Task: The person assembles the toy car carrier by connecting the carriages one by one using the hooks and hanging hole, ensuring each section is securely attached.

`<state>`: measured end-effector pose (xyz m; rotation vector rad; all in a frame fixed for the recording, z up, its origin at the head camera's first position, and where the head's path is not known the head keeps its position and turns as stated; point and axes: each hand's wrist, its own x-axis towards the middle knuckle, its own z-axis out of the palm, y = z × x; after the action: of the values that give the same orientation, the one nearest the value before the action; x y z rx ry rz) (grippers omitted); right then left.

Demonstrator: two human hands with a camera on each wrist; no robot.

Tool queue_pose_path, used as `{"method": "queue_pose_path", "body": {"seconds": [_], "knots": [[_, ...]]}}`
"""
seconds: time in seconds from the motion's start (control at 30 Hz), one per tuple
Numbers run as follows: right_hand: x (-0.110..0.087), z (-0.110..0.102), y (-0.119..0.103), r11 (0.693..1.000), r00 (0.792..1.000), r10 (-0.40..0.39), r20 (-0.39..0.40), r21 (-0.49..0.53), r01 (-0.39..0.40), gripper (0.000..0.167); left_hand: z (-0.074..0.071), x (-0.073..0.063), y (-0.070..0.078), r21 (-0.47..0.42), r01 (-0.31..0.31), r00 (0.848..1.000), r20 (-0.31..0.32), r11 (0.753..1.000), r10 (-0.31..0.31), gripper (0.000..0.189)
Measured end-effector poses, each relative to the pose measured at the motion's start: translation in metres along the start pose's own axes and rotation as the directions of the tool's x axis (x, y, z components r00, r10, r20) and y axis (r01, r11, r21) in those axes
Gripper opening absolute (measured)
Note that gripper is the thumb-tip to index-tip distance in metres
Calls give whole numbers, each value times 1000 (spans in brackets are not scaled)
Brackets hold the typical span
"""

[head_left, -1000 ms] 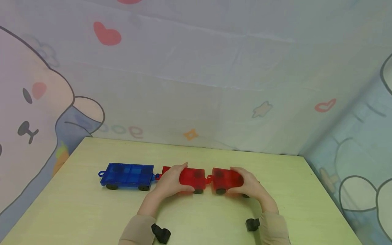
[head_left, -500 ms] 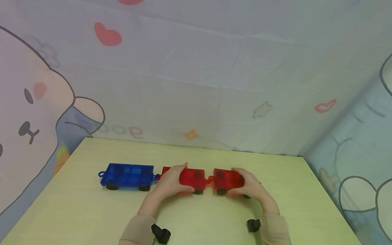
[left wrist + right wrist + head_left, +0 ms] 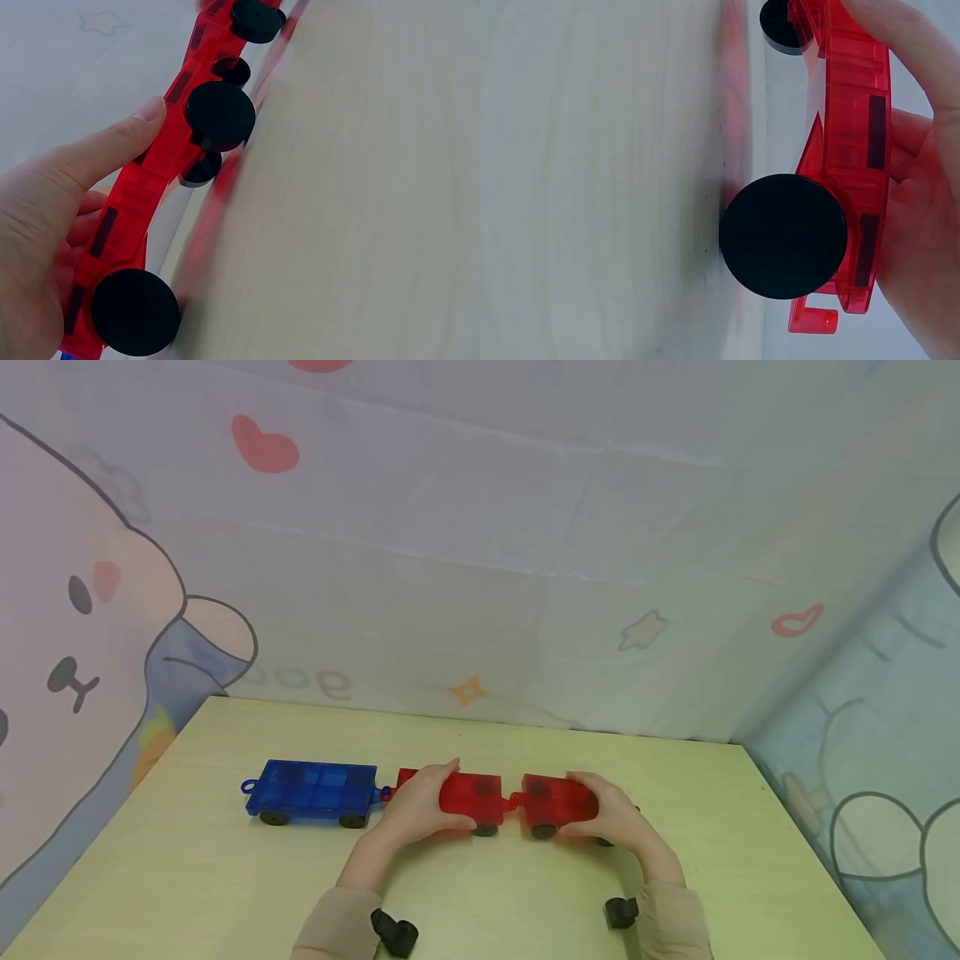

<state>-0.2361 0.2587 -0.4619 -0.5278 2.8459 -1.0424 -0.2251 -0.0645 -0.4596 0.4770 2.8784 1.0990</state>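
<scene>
Three see-through toy train cars with black wheels stand in a row on the table. My left hand point(image 3: 420, 806) grips the middle red car point(image 3: 480, 793) from above, thumb along its near side. The right-hand red car point(image 3: 547, 797) is held by my right hand point(image 3: 611, 814), its thumb on the near side and fingers over the top. Between the two red cars a red coupling point(image 3: 512, 801) spans the gap. The blue car point(image 3: 315, 789) meets the middle car at a hook and ring point(image 3: 384, 793). A red hook point(image 3: 814, 319) sticks out at the right car's far end.
The pale wooden table point(image 3: 517, 902) ends at the back against a printed cloth point(image 3: 480, 527) with hearts and a bear. Black camera mounts point(image 3: 395, 933) sit on both wrists by the sleeves point(image 3: 675, 918).
My right hand and the right-hand red car have shifted very slightly to the right. The left hand, middle car and blue car have stayed in place.
</scene>
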Motion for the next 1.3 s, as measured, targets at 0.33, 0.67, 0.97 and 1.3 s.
{"method": "queue_pose_path", "body": {"seconds": [0.33,0.67,0.97,1.3], "knots": [[-1,-1,0,1000,1000,-12,-3,-6,12,86,-1,-1,2,-1,3,1000,-5,1000,-3,94],[-1,0,0,1000,1000,-18,-5,-12,18,85,-1,-1,2,6,13,1000,-3,1000,-13,94],[0,0,0,999,1000,7,-1,-32,-7,87,-1,-1,1,-9,7,1000,-1,1000,-7,95],[0,0,-4,1000,1000,10,10,-24,-10,87,0,0,0,-14,4,1000,3,1000,-4,95]]}}
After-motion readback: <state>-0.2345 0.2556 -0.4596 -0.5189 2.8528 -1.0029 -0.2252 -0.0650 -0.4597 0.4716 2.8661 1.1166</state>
